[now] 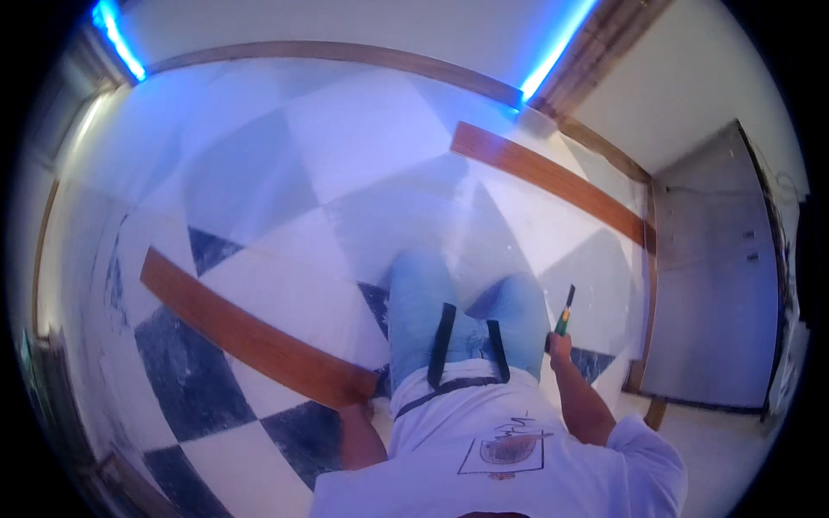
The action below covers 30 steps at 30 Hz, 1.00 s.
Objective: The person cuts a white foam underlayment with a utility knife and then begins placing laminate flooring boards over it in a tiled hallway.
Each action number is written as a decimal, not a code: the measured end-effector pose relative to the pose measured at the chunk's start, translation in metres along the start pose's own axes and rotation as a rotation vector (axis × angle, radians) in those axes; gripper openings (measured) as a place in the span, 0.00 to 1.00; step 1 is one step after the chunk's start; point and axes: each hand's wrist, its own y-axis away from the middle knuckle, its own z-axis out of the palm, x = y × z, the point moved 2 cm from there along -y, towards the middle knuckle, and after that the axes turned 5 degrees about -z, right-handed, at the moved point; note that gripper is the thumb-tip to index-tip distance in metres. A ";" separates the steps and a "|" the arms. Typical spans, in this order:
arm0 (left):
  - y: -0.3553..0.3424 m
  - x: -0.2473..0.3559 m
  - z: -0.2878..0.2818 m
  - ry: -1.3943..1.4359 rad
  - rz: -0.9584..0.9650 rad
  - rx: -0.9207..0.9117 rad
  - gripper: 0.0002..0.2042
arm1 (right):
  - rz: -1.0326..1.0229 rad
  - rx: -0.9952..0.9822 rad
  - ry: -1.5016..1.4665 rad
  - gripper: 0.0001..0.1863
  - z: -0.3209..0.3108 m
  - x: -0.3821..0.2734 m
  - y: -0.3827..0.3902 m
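Observation:
A long reddish-brown floor plank (pixel 250 335) slants out to the left from my left hand (pixel 354 414). That hand is closed on the plank's near end, and its fingers are partly hidden. In my right hand (pixel 560 347), beside my right thigh, is a snap-off utility knife (pixel 566 312) with a green and yellow handle. The knife's dark blade end points up and away from me. My right fingers are wrapped round the handle. Between the two hands are my legs in light blue jeans, with dark straps hanging at the waist.
A second brown plank (pixel 553 181) lies on the floor toward the far right. The floor (pixel 285 293) has black and white checks, hazy over much of it. A grey panel or cabinet (pixel 712 285) stands at the right. Blue light strips (pixel 557 50) glow by the far wall.

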 end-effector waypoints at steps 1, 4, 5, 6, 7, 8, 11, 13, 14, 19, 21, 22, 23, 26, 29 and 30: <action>0.008 0.003 -0.003 -0.057 0.002 0.002 0.26 | 0.004 0.008 0.009 0.10 -0.004 0.000 0.001; 0.037 0.001 0.000 -0.186 0.028 -0.016 0.26 | -0.016 0.073 0.111 0.13 -0.019 0.012 0.000; 0.040 -0.001 0.004 -0.202 0.020 -0.029 0.26 | -0.008 0.092 0.107 0.14 -0.020 0.022 -0.005; 0.047 -0.008 0.005 -0.193 0.018 -0.023 0.26 | -0.004 0.105 0.099 0.14 -0.015 0.028 -0.009; 0.034 -0.016 0.009 -0.179 -0.051 -0.038 0.28 | -0.002 0.099 0.138 0.15 -0.003 0.018 -0.005; 0.022 -0.023 0.014 -0.166 -0.118 -0.056 0.29 | 0.000 0.090 0.182 0.15 0.003 0.007 0.001; 0.011 -0.036 0.034 -0.184 -0.161 -0.090 0.29 | -0.015 0.164 0.196 0.15 -0.009 0.020 -0.002; 0.017 -0.044 0.030 -0.135 -0.130 -0.043 0.28 | 0.024 0.112 0.191 0.14 0.002 0.002 0.007; 0.021 -0.046 0.032 -0.131 -0.107 -0.023 0.28 | 0.071 0.095 0.159 0.14 -0.001 -0.002 0.015; 0.017 -0.043 0.047 0.052 -0.007 -0.018 0.26 | 0.020 0.094 0.240 0.20 -0.010 -0.012 0.019; 0.013 -0.046 0.046 0.178 0.041 -0.015 0.25 | -0.015 0.151 0.356 0.23 -0.014 -0.015 0.022; 0.009 -0.049 0.044 0.251 0.067 -0.020 0.24 | -0.024 0.172 0.363 0.23 -0.012 -0.027 0.027; 0.006 -0.051 0.044 0.339 0.095 -0.029 0.24 | -0.035 0.192 0.371 0.24 -0.011 -0.041 0.030; 0.001 -0.067 0.048 0.601 0.196 -0.097 0.22 | -0.113 0.242 0.374 0.25 -0.006 -0.078 0.039; -0.014 -0.115 0.059 1.081 0.460 -0.242 0.21 | -0.212 0.130 0.290 0.23 0.030 -0.153 0.054; -0.017 -0.131 0.062 1.272 0.588 -0.345 0.21 | -0.245 0.076 0.290 0.22 0.040 -0.168 0.060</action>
